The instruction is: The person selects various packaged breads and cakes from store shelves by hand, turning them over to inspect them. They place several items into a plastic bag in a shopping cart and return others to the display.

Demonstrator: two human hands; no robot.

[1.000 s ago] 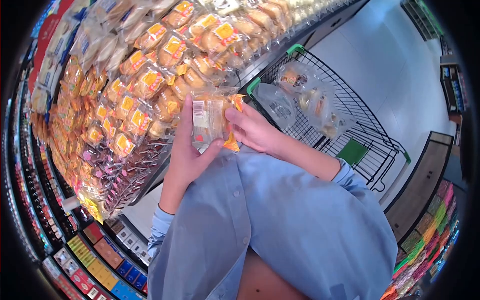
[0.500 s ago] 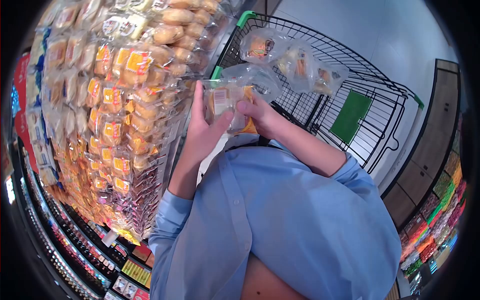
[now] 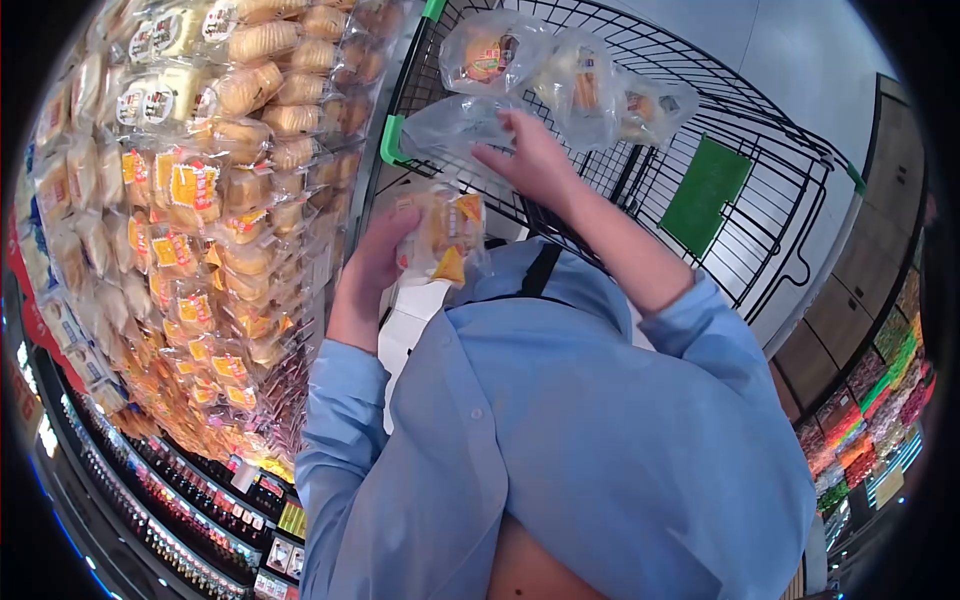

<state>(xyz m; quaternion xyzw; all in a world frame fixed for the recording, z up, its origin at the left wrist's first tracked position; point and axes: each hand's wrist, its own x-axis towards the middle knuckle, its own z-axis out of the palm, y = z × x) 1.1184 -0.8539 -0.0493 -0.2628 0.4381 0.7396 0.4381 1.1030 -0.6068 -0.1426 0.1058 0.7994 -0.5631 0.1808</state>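
My left hand grips a clear-wrapped bread packet with orange and yellow printing, between the bread display and the cart. My right hand is over the near side of the cart, thumb and fingers apart, at the edge of a clear plastic bag that looks nearly flat. Whether its fingertips touch that bag I cannot tell. Beyond it in the black wire cart lie a clear bag with an orange-labelled item and further clear bags of bread.
Wrapped breads are stacked densely on the left. The cart has green corner pieces and a green panel. Shelves of small goods stand at lower left. Wooden cabinets and colourful packets line the right.
My right hand has let go of the bread packet and moved up over the cart to the flat bag. My left hand has kept the packet and moved slightly down. The view has shifted.
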